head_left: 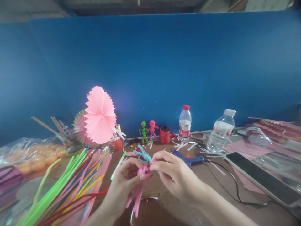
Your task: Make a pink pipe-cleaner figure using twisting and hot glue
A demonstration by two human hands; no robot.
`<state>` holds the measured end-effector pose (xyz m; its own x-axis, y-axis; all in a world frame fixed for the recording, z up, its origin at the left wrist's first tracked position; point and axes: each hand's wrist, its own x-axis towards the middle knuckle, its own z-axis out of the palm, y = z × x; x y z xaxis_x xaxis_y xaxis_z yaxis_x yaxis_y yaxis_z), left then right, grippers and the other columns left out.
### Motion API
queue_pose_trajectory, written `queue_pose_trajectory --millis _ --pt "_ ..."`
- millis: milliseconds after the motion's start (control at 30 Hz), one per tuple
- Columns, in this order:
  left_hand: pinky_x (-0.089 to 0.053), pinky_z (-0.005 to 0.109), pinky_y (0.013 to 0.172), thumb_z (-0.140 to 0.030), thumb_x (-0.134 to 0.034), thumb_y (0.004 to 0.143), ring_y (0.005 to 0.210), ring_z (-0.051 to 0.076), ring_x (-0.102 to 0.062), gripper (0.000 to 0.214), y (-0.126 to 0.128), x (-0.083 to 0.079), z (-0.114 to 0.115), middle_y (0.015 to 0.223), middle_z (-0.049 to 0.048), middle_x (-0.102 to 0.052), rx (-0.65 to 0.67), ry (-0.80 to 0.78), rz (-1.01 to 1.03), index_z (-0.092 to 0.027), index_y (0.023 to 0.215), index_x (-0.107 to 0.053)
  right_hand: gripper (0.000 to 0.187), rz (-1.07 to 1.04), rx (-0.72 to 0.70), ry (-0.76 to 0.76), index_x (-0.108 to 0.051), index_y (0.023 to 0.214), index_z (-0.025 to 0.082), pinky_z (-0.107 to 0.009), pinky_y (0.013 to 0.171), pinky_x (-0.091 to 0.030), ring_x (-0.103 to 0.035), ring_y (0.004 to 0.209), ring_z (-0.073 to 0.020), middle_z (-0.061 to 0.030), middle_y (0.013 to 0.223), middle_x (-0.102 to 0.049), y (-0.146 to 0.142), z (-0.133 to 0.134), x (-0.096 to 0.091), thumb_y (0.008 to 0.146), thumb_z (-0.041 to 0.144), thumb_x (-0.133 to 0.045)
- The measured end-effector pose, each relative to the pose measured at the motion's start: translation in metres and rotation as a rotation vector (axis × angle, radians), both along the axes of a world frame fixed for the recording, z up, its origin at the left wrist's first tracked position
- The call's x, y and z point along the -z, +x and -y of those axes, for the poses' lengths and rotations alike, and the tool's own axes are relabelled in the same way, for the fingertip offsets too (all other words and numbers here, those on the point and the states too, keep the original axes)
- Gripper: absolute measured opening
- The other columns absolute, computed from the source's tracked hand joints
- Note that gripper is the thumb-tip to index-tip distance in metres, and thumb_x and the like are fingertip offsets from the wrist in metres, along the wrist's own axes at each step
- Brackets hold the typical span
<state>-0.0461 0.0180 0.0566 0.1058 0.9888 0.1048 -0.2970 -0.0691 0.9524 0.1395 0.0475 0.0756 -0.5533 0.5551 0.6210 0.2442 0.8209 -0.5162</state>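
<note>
My left hand (125, 179) and my right hand (171, 171) meet over the table, both pinched on a bundle of pink pipe cleaners (141, 182). The bundle's top is coiled into a small pink knot between my fingertips, and its loose ends hang down toward me. Just behind my hands lies a light blue pipe-cleaner figure (143, 153). A blue glue gun (188, 160) rests right of my right hand, with its black cord trailing off to the right.
A heap of coloured pipe cleaners (63, 185) lies at left. Pink paper fans (100, 116) stand behind it. Green (143, 131) and pink (152, 128) figures, a red thread spool (165, 135) and two water bottles (184, 124) (221, 131) line the blue wall. A dark tablet (261, 179) lies at right.
</note>
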Motion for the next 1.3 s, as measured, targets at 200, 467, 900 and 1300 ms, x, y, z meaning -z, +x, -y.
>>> queue_pose_trajectory --millis 200,467,900,1300 --pt "-0.045 0.020 0.066 -0.011 -0.072 0.069 0.071 0.010 -0.056 0.016 0.004 -0.005 0.001 0.078 -0.0005 -0.062 0.030 -0.069 0.084 -0.017 0.076 -0.059 0.013 0.003 -0.007 0.040 -0.063 0.088 0.019 -0.027 0.080 -0.046 -0.054 0.091 -0.0145 -0.0060 0.100 -0.053 -0.001 0.001 0.001 0.084 0.012 -0.052" --pt "-0.045 0.019 0.063 -0.008 -0.070 0.071 0.068 0.009 -0.056 0.014 0.005 -0.007 0.003 0.076 -0.0011 -0.061 0.092 -0.066 0.121 -0.016 0.075 -0.059 0.018 -0.057 -0.013 0.021 -0.064 0.089 0.021 -0.027 0.081 -0.046 -0.053 0.092 -0.0137 -0.0038 0.098 -0.052 -0.004 0.001 0.005 0.084 0.008 -0.053" --pt "-0.047 0.021 0.064 -0.007 -0.068 0.072 0.065 0.010 -0.061 0.011 0.009 -0.005 0.004 0.072 0.0013 -0.065 0.213 -0.134 0.226 -0.013 0.076 -0.059 0.013 -0.045 -0.066 -0.379 -0.058 0.072 0.018 -0.030 0.082 -0.045 -0.052 0.091 -0.0147 -0.0017 0.094 -0.047 -0.007 0.004 -0.001 0.080 0.007 -0.057" --pt "-0.050 0.021 0.068 -0.012 -0.067 0.072 0.076 0.013 -0.061 0.012 0.001 0.000 0.004 0.087 0.0013 -0.067 -0.202 0.325 -0.409 -0.020 0.078 -0.061 0.028 -0.370 0.012 -0.665 -0.055 0.098 0.026 -0.025 0.074 -0.045 -0.054 0.081 -0.0121 0.0022 0.089 -0.057 -0.009 0.003 0.002 0.075 0.012 -0.061"
